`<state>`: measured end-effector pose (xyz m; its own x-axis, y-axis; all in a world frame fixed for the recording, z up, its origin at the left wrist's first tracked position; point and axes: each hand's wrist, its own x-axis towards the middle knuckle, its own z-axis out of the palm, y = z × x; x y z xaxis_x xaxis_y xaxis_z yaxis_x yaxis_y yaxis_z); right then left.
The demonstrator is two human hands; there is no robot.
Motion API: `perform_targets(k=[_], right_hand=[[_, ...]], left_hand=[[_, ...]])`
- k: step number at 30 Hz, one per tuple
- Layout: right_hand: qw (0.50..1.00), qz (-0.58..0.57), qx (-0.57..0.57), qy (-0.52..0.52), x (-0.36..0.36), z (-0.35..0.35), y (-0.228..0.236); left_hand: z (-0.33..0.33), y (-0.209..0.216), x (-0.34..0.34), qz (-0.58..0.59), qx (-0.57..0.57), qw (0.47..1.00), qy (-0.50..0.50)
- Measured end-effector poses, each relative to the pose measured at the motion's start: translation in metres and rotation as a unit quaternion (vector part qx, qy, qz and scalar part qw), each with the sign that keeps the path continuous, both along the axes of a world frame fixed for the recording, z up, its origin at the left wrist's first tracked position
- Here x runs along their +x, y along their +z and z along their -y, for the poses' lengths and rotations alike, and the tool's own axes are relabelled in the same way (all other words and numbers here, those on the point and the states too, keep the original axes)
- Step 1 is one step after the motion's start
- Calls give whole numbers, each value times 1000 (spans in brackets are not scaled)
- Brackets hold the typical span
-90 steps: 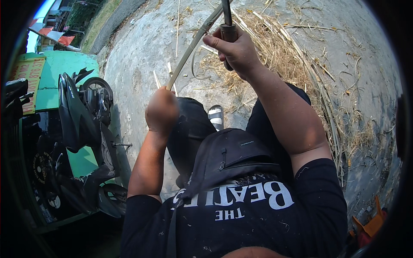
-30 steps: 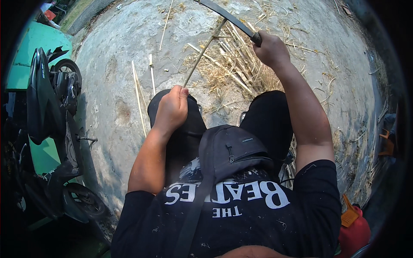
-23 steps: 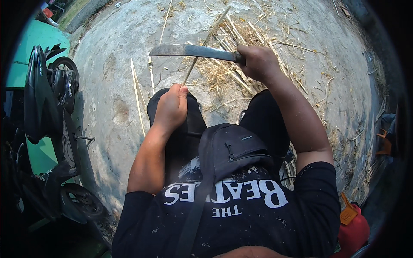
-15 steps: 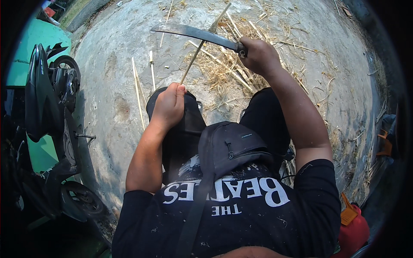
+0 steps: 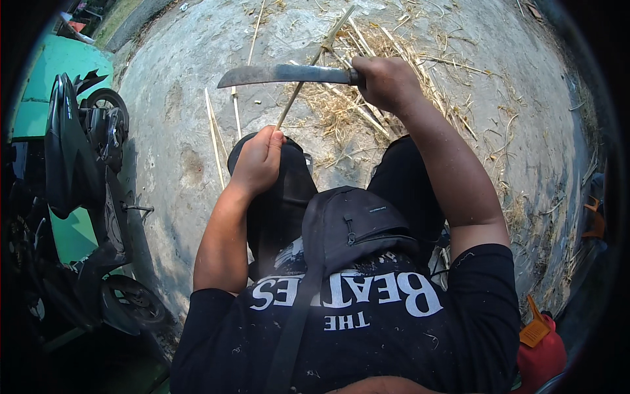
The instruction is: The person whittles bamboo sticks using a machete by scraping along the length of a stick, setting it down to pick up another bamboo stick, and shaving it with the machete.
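Grasping the stick [image 5: 325, 47] by its near end, the left hand [image 5: 259, 157] has closed fingers; the stick's long axis slants forward and rightward from them. The knife [image 5: 282, 74], clenched in the right hand [image 5: 388, 82], crosses it beyond the nearer left fingers.

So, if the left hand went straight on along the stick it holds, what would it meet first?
Probably the knife blade extending from the right hand, where it crosses the stick; depth is hard to judge.
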<state>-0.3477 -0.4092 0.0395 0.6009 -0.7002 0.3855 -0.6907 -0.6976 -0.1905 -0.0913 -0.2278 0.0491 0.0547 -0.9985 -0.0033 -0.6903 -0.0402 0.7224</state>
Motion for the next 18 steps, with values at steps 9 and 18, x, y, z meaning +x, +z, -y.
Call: perform_targets(k=[9,18], right_hand=[[1000,3,4,-8,15,-7,-12],[998,47,34,-28,-1,-3,-11]], left_hand=[[2,-2,2,-9,7,1000,-4],[-4,-5,6,-232,151,961,9]])
